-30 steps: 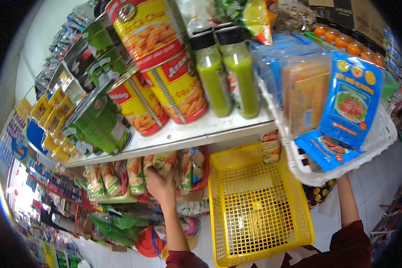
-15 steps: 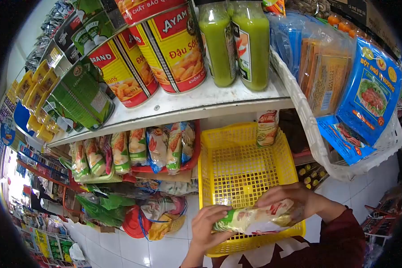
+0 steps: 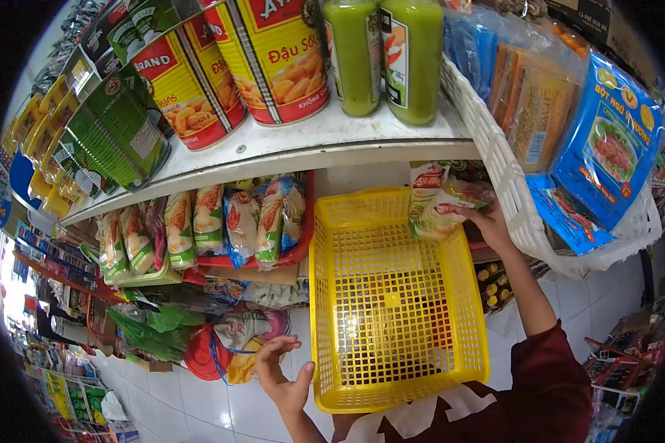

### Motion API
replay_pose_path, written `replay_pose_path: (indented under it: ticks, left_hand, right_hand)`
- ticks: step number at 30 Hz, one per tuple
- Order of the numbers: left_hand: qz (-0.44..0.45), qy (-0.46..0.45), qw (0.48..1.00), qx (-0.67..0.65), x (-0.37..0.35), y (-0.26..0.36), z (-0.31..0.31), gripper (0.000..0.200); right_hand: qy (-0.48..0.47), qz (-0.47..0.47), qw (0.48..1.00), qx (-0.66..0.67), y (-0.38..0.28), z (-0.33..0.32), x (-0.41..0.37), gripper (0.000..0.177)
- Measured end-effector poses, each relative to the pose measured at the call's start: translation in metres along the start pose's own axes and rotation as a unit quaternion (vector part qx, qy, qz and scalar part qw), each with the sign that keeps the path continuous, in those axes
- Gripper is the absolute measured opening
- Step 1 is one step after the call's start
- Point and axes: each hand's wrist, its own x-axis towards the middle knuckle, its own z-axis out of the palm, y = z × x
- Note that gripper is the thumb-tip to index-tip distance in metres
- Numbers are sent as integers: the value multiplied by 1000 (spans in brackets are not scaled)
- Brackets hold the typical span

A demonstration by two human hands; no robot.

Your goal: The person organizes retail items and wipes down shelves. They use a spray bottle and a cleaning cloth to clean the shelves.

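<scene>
My right hand [image 3: 488,221] grips the upper end of a plump seasoning-style packet [image 3: 445,213], pale with green and red print. It is tilted over the far right corner of the yellow plastic basket [image 3: 323,295]. A similar packet [image 3: 427,181], with red lettering, stands upright in that corner, partly covered by the held one. Whether the held packet touches the basket floor cannot be seen. My left hand [image 3: 284,376] is off the basket's left side, fingers apart and holding nothing.
Above the basket, a white shelf [image 3: 273,159] carries bean cans [image 3: 288,66] and green bottles [image 3: 414,70]. To the right hangs a white basket [image 3: 495,140] of blue seasoning packs [image 3: 612,148]. More packets [image 3: 207,218] stand in trays at the left, with bags [image 3: 162,332] below.
The packet held in both hands over the near side has gone to the far right corner in my right hand. My left hand has let go and moved left. The view has shifted slightly.
</scene>
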Motion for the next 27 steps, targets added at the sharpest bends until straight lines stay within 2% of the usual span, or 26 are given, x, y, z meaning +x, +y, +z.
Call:
replay_pose_path:
  ticks: [1, 4, 7, 10, 11, 14, 15, 16, 17, 18, 19, 20, 22, 24, 25, 27]
  left_hand:
    - [-5, 4, 1000, 1, 0, 0, 0, 51]
    - [-6, 2, 1000, 7, 2, -2, 3, 48]
    - [-8, -9, 1000, 20, 5, -1, 8, 47]
    - [-3, -24, 999, 38, 7, -2, 12, 44]
    - [-8, -27, 998, 50, 8, -2, 13, 43]
    - [-49, -24, 997, 46, 10, -9, 14, 36]
    - [-60, -25, 997, 49, 12, -13, 15, 34]
    - [-70, -28, 996, 51, 16, -15, 15, 33]
    - [-52, -34, 995, 78, 22, -14, 14, 26]
    - [-18, -33, 992, 121, 29, -16, 11, 24]
    - [16, -31, 986, 164, 38, -19, 6, 23]
    - [50, -28, 977, 206, 48, -20, 2, 21]
    - [60, 55, 970, 230, 74, -9, -5, 19]
    - [106, 106, 945, 290, 104, -11, -15, 20]
    - [117, 104, 943, 295, 119, -11, -17, 22]
    - [149, 82, 926, 337, 142, -12, -16, 27]
  right_hand:
    - [1, -16, 1000, -8, 7, -1, 3, 42]
    - [-65, -39, 981, -176, -10, 8, 10, 38]
    - [-46, -50, 985, -161, -30, 23, 8, 32]
    - [-60, 4, 991, -117, -41, 26, 13, 32]
    - [-43, 0, 983, -180, -47, 27, 16, 32]
    - [-24, -27, 996, -85, -34, 28, 19, 33]
    - [-17, -46, 991, -125, -25, 24, 20, 34]
    - [10, -12, 998, -68, -19, 27, 20, 36]
    - [40, 18, 999, -10, -18, 32, 19, 38]
    - [19, -9, 1000, -17, -13, 27, 12, 39]
    - [15, 55, 994, -97, -13, 22, 9, 49]
    - [49, -6, 988, -143, -15, 19, 5, 51]
    - [116, -128, 959, -226, -21, 19, -5, 56]
    - [118, -70, 983, -123, -40, 20, -19, 60]
    - [106, -97, 981, -130, -35, 13, -24, 56]
    - [93, -68, 988, -107, -43, 11, -39, 49]
